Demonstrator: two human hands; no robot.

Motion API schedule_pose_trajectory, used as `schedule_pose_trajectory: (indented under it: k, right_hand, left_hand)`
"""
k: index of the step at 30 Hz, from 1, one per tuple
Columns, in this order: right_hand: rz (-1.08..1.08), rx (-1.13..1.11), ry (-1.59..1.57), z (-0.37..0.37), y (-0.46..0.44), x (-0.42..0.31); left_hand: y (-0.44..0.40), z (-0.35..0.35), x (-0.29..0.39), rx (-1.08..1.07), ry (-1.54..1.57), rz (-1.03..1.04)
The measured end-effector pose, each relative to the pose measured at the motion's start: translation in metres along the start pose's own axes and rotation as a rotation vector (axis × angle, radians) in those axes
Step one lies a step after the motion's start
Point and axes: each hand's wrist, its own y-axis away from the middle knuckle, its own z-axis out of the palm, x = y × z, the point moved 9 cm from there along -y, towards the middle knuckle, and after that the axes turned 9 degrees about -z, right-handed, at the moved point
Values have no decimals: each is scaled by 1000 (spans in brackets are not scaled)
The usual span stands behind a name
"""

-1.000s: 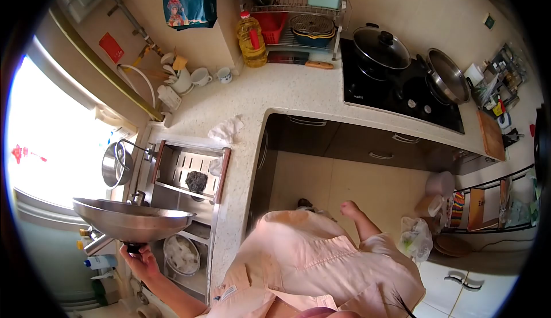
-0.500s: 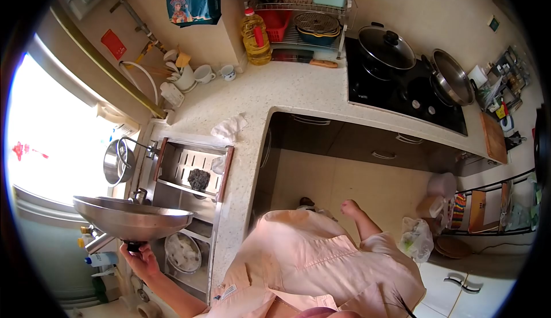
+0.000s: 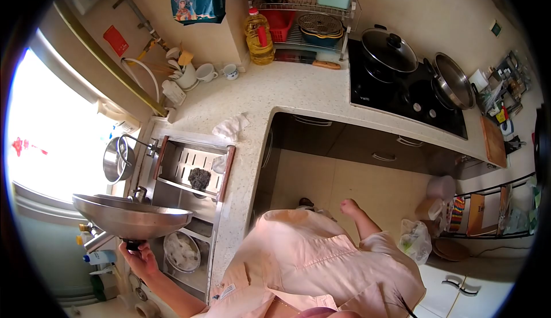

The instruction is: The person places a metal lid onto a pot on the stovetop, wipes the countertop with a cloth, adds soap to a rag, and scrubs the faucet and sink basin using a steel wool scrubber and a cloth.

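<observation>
My left hand (image 3: pixel 139 259) grips the black knob on the underside of a wide stainless steel lid (image 3: pixel 135 223). The lid is held hollow side up over the left part of the sink, near the window. Just right of the hand, inside the sink, a metal bowl (image 3: pixel 182 252) contains pale, whitish contents that I cannot make out. Above it a dark scouring pad (image 3: pixel 199 178) lies on a slotted steel tray (image 3: pixel 183 166). My right hand (image 3: pixel 349 206) hangs over the floor beside my body, fingers curled, with nothing visible in it.
A crumpled white cloth (image 3: pixel 231 127) lies on the counter (image 3: pixel 258 91) by the sink. Farther back are an oil bottle (image 3: pixel 259 37), a knife (image 3: pixel 310 61) and a dish rack (image 3: pixel 304 11). The cooktop (image 3: pixel 367 91) bears a lidded pan (image 3: pixel 390 51) and an open pan (image 3: pixel 453 80).
The view has shifted very slightly. My left hand keeps hold of the lid in almost the same place, and my right hand has barely moved.
</observation>
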Motion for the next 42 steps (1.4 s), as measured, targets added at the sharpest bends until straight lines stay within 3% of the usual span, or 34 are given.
schedule_pose_trajectory:
  k: [11, 14, 18, 21, 24, 27, 30, 32, 34, 39, 40, 41, 42]
  right_hand:
    - [-104, 116, 52, -16, 12, -32]
    - [-98, 139, 53, -22, 21, -43]
    - [-69, 124, -11, -31, 34, -49]
    - [238, 272, -800, -17, 49, -21]
    - [156, 79, -441, -16, 54, -5]
    - [297, 233, -778, -42, 106, -17]
    - [313, 327, -714, -43, 126, 18]
    - [291, 293, -480, -24, 115, 83]
    - [277, 259, -241, -27, 119, 99]
    - [299, 242, 517, -67, 154, -12]
    - [197, 154, 82, -73, 160, -57]
    - [-96, 291, -129, -71, 140, -79]
    - [-113, 187, -333, -90, 163, -142]
  left_hand:
    - [9, 9, 9, 88, -12, 80]
    - [-7, 0, 21, -240, -143, -86]
    - [-11, -4, 39, -102, -58, -96]
    - [-24, 1, 20, -84, -121, -113]
    - [-41, 8, -14, -92, -184, -178]
    - [-57, 12, -48, -119, -238, -268]
    - [-67, 12, -81, -153, -296, -364]
    - [-69, 13, -106, -175, -332, -433]
    - [-69, 17, -132, -207, -369, -501]
    - [-53, 42, -202, -317, -495, -660]
    - [-45, 51, -217, -339, -518, -685]
    - [-37, 61, -230, -358, -529, -711]
    - [-32, 61, -247, -378, -563, -731]
